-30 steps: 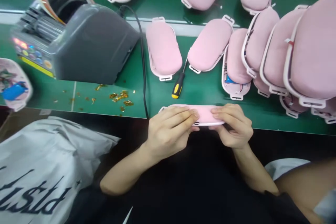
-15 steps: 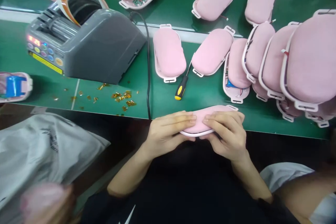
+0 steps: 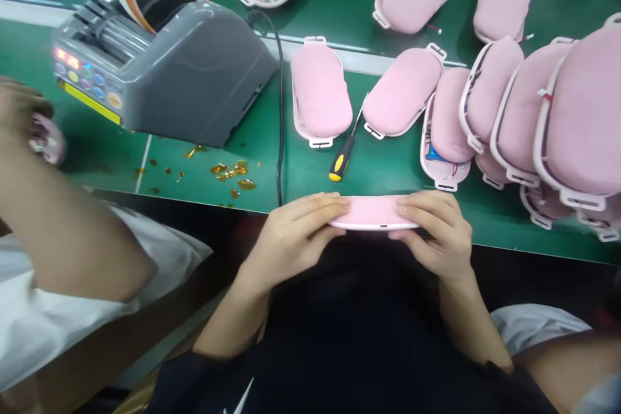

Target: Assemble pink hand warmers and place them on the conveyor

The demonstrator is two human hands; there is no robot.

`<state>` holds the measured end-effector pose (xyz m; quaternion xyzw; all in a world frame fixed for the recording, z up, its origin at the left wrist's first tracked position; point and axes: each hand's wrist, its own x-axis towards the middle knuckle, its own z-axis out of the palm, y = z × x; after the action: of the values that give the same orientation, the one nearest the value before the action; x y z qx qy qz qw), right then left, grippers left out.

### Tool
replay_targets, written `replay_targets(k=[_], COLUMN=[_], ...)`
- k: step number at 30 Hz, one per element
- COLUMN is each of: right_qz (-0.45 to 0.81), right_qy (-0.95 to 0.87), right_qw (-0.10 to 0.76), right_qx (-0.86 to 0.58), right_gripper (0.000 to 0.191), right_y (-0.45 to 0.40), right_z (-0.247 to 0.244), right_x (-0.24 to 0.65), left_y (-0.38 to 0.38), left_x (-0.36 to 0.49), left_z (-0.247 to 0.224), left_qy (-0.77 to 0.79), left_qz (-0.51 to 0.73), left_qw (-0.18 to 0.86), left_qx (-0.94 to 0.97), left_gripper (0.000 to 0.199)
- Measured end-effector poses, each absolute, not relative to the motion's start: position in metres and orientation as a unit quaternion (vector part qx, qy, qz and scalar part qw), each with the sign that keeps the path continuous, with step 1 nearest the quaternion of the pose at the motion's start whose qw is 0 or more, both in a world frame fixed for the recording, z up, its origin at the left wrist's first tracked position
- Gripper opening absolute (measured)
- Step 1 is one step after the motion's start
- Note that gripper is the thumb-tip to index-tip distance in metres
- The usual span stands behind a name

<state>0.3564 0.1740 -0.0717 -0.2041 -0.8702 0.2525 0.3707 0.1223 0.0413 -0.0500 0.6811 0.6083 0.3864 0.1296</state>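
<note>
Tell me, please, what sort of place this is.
Probably an assembly workshop: the green bench holds many similar pink cases, some of them open, and a screwdriver.

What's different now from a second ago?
The left hand and right hand are farther apart, showing more of the pink case they hold. A co-worker's arm has come in on the left, its hand at an open case there. The two hands never visibly let go. The screwdriver and grey machine stayed put.
</note>
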Motion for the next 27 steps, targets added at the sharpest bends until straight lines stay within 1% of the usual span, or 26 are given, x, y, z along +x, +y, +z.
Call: replay_targets(k=[3,7,10,12,16,17,19,20,21,23,24,25,26,27], right_qz=[0.256,0.261,0.257,0.253,0.241,0.226,0.169,0.126,0.075,-0.048,-0.111,-0.166,-0.201,-0.206], right_qy=[-0.850,-0.831,-0.831,-0.847,-0.902,-0.911,-0.919,-0.919,-0.915,-0.896,-0.884,-0.871,-0.859,-0.850], right_qw=[0.403,0.431,0.439,0.417,0.307,0.296,0.307,0.322,0.336,0.346,0.328,0.290,0.222,0.125], right_qx=[-0.224,-0.236,-0.225,-0.213,-0.185,-0.180,-0.181,-0.192,-0.211,-0.272,-0.314,-0.359,-0.415,-0.468], right_gripper=[0.028,0.024,0.018,0.020,0.033,0.037,0.039,0.037,0.034,0.029,0.028,0.029,0.030,0.032], right_y=[0.169,0.161,0.164,0.168,0.177,0.180,0.189,0.196,0.205,0.231,0.249,0.269,0.291,0.313], right_z=[-0.079,-0.085,-0.082,-0.074,-0.043,-0.033,-0.008,0.008,0.025,0.063,0.082,0.099,0.113,0.125], right_x=[0.356,0.353,0.351,0.352,0.364,0.369,0.378,0.382,0.385,0.382,0.375,0.364,0.349,0.330], left_y=[0.046,0.052,0.055,0.057,0.062,0.063,0.065,0.065,0.066,0.068,0.069,0.070,0.071,0.073], left_x=[0.128,0.147,0.150,0.146,0.137,0.137,0.137,0.137,0.138,0.138,0.138,0.137,0.136,0.135], left_z=[-0.052,-0.058,-0.061,-0.060,-0.059,-0.063,-0.077,-0.086,-0.094,-0.107,-0.111,-0.114,-0.116,-0.116], left_qy=[0.589,0.598,0.593,0.581,0.556,0.552,0.573,0.557,0.550,0.573,0.592,0.609,0.617,0.619], left_qz=[0.376,0.423,0.440,0.454,0.454,0.467,0.554,0.613,0.640,0.623,0.594,0.562,0.536,0.521], left_qw=[0.090,0.052,0.017,0.002,0.044,0.030,-0.007,-0.026,-0.026,-0.026,-0.028,-0.031,-0.036,-0.040], left_qx=[0.709,0.679,0.674,0.676,0.695,0.690,0.604,0.560,0.536,0.532,0.544,0.559,0.574,0.586], left_gripper=[0.029,0.013,0.012,0.011,0.011,0.017,0.049,0.053,0.052,0.055,0.056,0.056,0.053,0.050])
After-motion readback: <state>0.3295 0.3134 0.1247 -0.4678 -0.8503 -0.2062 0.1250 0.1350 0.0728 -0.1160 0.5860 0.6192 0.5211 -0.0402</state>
